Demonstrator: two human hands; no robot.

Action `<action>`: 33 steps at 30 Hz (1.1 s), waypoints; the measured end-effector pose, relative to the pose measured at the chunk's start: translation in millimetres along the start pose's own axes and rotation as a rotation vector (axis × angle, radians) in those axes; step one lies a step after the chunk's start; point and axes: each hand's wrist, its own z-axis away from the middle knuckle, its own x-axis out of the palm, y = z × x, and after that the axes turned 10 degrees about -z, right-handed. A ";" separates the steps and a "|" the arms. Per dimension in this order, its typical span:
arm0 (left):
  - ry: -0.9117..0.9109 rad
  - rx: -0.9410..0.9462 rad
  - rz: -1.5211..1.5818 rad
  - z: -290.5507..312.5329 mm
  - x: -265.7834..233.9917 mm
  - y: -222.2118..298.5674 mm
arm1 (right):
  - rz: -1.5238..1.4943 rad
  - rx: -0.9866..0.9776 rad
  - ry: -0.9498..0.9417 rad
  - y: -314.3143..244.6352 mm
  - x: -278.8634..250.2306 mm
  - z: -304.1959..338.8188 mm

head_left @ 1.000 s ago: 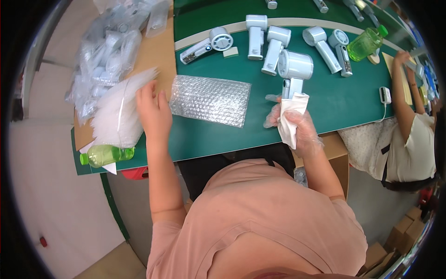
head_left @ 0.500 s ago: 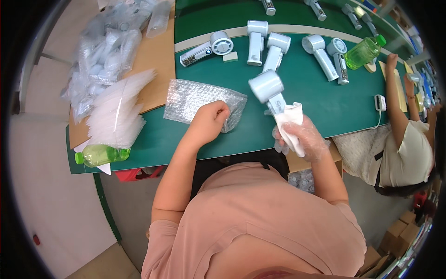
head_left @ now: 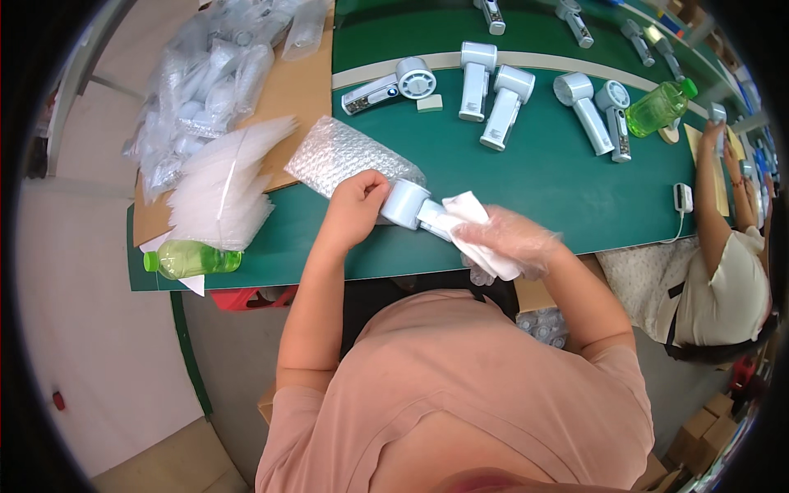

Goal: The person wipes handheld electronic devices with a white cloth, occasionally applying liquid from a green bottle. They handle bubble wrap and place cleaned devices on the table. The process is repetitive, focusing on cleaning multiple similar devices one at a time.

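My right hand (head_left: 516,237), in a thin clear plastic glove, grips a pale blue handheld fan (head_left: 405,204) by its handle, with a folded white cloth (head_left: 475,215) between. The fan lies tilted, its round head toward my left. Bare and closed, my left hand (head_left: 358,207) pinches the near edge of a bubble wrap bag (head_left: 341,149). The fan's head is right beside my left fingers, at the bag's near end. Whether it is inside the bag I cannot tell.
Several more handheld fans (head_left: 475,82) lie across the green table (head_left: 312,246). Wrapped items (head_left: 205,90) and a tied stack of bubble bags (head_left: 218,185) are at left on cardboard. Green bottles (head_left: 197,260) lie at both sides. A co-worker (head_left: 711,271) sits at right.
My right hand has brought the fan left and down, its head now against my left hand. The bubble wrap bag has turned, its far end tilted up. My view has shifted slightly.
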 end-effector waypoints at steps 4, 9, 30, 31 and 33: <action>0.152 0.111 -0.204 19.0 -8.8 28.3 | -0.147 0.030 -0.001 -2.7 6.5 3.9; 0.340 0.397 -0.776 27.0 10.3 49.6 | -0.100 0.026 -0.040 -1.5 22.6 1.3; 0.309 0.470 -0.874 41.5 11.5 49.6 | -0.121 -0.103 -0.005 10.4 46.9 -18.4; 0.348 0.535 -0.795 42.7 8.7 50.6 | -0.181 -0.112 0.011 8.0 49.0 -14.6; 0.482 0.600 -0.559 43.1 -5.7 49.7 | -0.326 -0.156 0.079 5.0 52.6 -8.3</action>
